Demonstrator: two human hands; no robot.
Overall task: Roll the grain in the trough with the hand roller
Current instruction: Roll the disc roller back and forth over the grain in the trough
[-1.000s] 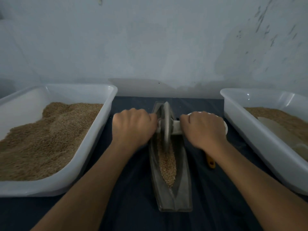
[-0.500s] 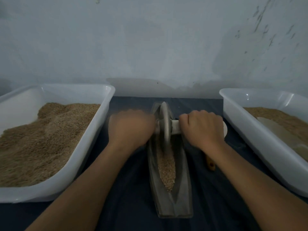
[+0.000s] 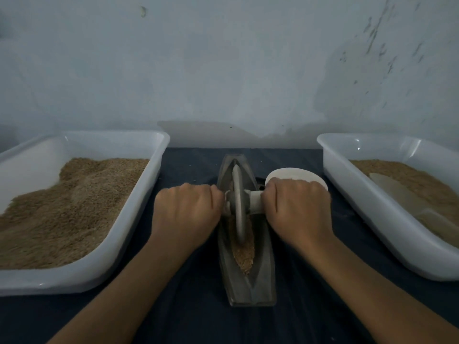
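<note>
Hands, left hand (image 3: 186, 209) and right hand (image 3: 298, 207), are clamping the hand roller (image 3: 238, 207) by its stiff axle ends, likely heavy, over loose grain (image 3: 244, 254) in the trough (image 3: 248, 289) at frame centre.

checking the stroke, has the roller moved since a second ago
Yes, the roller has rolled toward the person, off the far tip of the trough.

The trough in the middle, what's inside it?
Brown grain lies in the trough, with the roller's wheel standing in it. Grain beneath the wheel is hidden.
</note>
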